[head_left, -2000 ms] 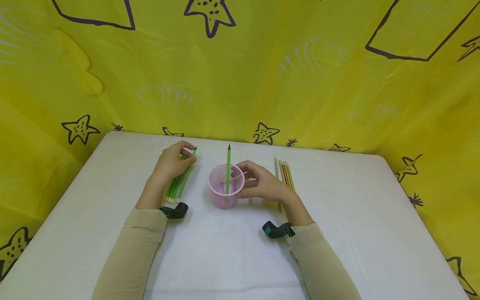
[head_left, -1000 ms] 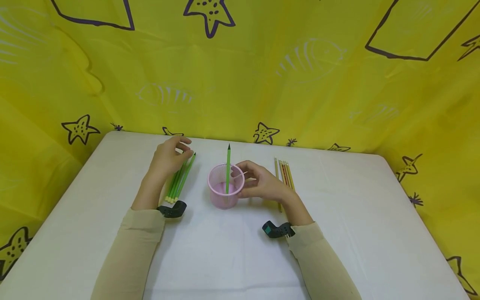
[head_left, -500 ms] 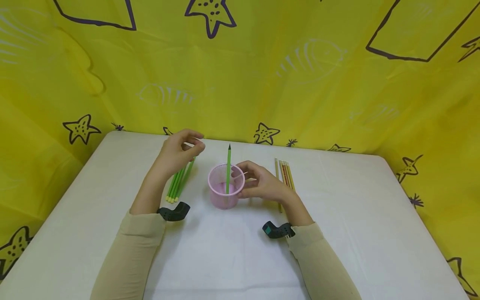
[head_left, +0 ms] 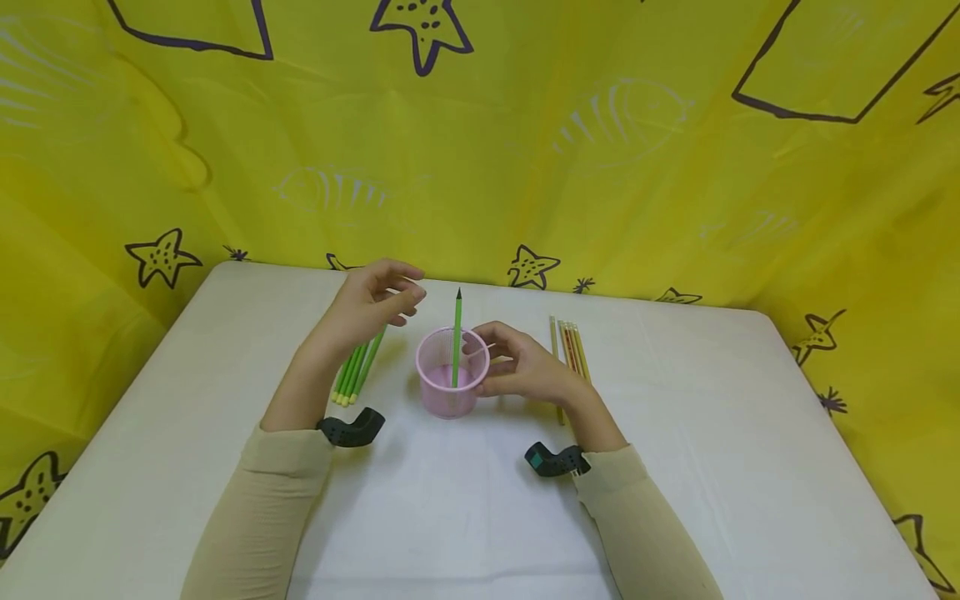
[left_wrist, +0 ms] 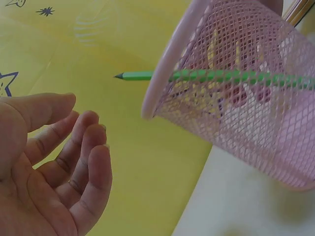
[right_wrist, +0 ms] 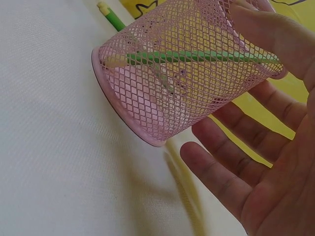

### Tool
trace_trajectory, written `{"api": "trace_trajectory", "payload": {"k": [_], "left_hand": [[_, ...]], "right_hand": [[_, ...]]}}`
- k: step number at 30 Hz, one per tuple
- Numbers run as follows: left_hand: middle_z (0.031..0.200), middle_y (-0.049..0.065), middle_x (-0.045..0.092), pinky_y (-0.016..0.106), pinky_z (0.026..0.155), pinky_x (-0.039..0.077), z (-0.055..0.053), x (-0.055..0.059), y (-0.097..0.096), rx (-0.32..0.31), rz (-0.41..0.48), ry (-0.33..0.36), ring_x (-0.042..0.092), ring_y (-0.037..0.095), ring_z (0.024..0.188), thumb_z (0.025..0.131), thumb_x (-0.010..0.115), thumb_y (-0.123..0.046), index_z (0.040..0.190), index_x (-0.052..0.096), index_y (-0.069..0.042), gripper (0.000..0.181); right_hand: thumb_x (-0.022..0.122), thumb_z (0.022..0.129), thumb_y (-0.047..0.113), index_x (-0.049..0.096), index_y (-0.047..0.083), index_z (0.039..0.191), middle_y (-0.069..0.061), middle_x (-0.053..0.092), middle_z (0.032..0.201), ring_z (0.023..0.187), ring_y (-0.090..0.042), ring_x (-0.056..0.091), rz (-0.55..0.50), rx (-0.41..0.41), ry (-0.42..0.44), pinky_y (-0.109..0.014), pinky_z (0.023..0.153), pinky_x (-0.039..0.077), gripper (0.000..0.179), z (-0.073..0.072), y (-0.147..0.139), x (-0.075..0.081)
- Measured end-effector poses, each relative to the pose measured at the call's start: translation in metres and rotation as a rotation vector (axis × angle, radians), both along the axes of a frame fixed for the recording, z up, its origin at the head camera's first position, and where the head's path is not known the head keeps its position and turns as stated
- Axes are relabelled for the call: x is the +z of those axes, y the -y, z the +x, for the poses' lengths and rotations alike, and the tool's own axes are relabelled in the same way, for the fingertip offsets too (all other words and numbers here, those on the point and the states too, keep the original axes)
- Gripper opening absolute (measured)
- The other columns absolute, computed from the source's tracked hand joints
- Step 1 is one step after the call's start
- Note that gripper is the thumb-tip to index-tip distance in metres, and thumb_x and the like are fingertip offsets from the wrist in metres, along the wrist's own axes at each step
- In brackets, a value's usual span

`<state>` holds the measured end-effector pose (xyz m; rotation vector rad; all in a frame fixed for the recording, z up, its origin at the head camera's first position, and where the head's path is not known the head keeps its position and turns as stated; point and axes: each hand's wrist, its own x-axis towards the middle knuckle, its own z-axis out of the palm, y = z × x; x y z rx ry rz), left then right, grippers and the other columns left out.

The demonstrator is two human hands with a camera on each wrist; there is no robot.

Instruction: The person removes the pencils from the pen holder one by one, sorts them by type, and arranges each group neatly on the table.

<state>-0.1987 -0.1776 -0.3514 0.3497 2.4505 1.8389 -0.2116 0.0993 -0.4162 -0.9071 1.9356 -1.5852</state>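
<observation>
A pink mesh pencil cup (head_left: 447,406) stands on the white table, with one green pencil (head_left: 457,321) upright inside it, dark point up. My right hand (head_left: 528,367) holds the cup from the right; in the right wrist view the thumb (right_wrist: 275,37) is at the rim and the fingers spread along the mesh side. My left hand (head_left: 371,307) is raised to the left of the cup, fingers loosely bent and nothing in them. Under and in front of that hand lie several green pencils (head_left: 351,375) side by side, yellow ends toward me, their far ends partly hidden.
Several gold and red striped pencils (head_left: 574,346) lie right of the cup, partly behind my right hand, with one gold pencil (head_left: 553,333) slightly apart. A yellow curtain (head_left: 480,167) with starfish drawings hangs behind the white table (head_left: 712,417).
My left hand has let go of a green pencil, which now lies against the others, and has moved up and right toward the cup. The right hand and cup have stayed put.
</observation>
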Motion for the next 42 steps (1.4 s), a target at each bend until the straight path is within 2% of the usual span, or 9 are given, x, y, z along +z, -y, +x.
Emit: {"api": "trace_trajectory", "payload": {"k": [7,13,20,23,33,42], "left_hand": [[0.119,0.016,0.065,0.036,0.084,0.059,0.0,-0.004,-0.011,-0.067,0.097,0.047,0.065,0.03,0.099,0.1,0.062,-0.019,0.128,0.058,-0.006,0.031],[0.127,0.025,0.059,0.035,0.09,0.058,0.0,-0.006,-0.021,-0.027,0.248,0.105,0.063,0.03,0.106,0.102,0.058,-0.019,0.129,0.055,-0.003,0.032],[0.132,0.019,0.057,0.041,0.098,0.054,0.0,-0.009,-0.029,-0.021,0.325,0.166,0.058,0.035,0.121,0.103,0.057,-0.021,0.131,0.052,-0.002,0.034],[0.133,0.019,0.058,0.045,0.101,0.052,-0.001,-0.011,-0.03,-0.043,0.331,0.178,0.054,0.04,0.126,0.103,0.056,-0.02,0.132,0.05,-0.002,0.035],[0.135,0.015,0.061,0.046,0.103,0.05,-0.001,-0.014,-0.032,-0.097,0.278,0.207,0.06,0.029,0.122,0.103,0.055,-0.02,0.136,0.05,-0.007,0.037],[0.129,0.013,0.067,0.049,0.105,0.047,0.001,-0.013,-0.035,-0.144,0.241,0.261,0.058,0.032,0.126,0.102,0.057,-0.018,0.137,0.051,-0.012,0.036]], "right_hand": [[0.081,0.078,-0.001,0.049,0.004,0.137,-0.019,0.056,0.132,0.117,-0.037,0.058,-0.012,0.001,0.012,-0.042,0.096,0.055,0.067,0.001,0.0,0.001],[0.08,0.079,0.0,0.049,0.003,0.137,-0.019,0.056,0.132,0.119,-0.037,0.057,-0.012,0.003,0.008,-0.043,0.097,0.054,0.066,0.0,0.0,0.001],[0.08,0.079,0.0,0.048,0.002,0.137,-0.017,0.057,0.132,0.119,-0.037,0.057,-0.018,0.012,-0.005,-0.043,0.097,0.054,0.066,0.0,0.0,0.001],[0.08,0.079,0.0,0.048,0.002,0.138,-0.016,0.056,0.132,0.12,-0.037,0.057,-0.019,0.012,-0.008,-0.042,0.098,0.054,0.067,-0.001,0.001,0.001],[0.08,0.08,0.0,0.049,0.002,0.137,-0.018,0.056,0.133,0.12,-0.037,0.056,-0.016,0.015,-0.003,-0.043,0.098,0.054,0.066,-0.001,0.0,0.001],[0.079,0.08,-0.001,0.048,0.0,0.136,-0.019,0.055,0.132,0.12,-0.04,0.055,-0.03,0.027,-0.002,-0.045,0.1,0.053,0.064,-0.001,0.0,-0.001]]}}
